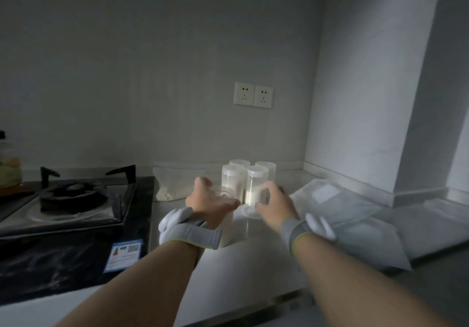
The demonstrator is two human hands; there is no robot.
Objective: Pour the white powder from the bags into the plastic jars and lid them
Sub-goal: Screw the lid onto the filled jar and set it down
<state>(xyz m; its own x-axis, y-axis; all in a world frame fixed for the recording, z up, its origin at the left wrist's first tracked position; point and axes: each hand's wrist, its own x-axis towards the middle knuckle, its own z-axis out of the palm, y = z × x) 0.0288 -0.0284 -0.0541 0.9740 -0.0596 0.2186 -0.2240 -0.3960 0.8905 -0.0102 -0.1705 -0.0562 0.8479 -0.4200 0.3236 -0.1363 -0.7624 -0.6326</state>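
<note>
An open plastic jar (228, 230) filled with white powder stands on the counter in front of me. My left hand (210, 199) grips it near the rim, thumb on the far side and fingers on the near side. My right hand (274, 204) is blurred, its fingers loosely spread just above a clear lid (250, 212) lying flat on the counter, and it holds nothing. Behind them stand several lidded jars (256, 182) with powder inside. A zip bag (175, 182) with powder in its bottom leans against the back wall to the left.
A gas hob (73, 199) with a black pan support fills the left side. Flattened empty plastic bags (350, 215) lie on the counter to the right. Two wall sockets (253, 95) sit above the jars. The counter's front edge (241, 309) is close to me.
</note>
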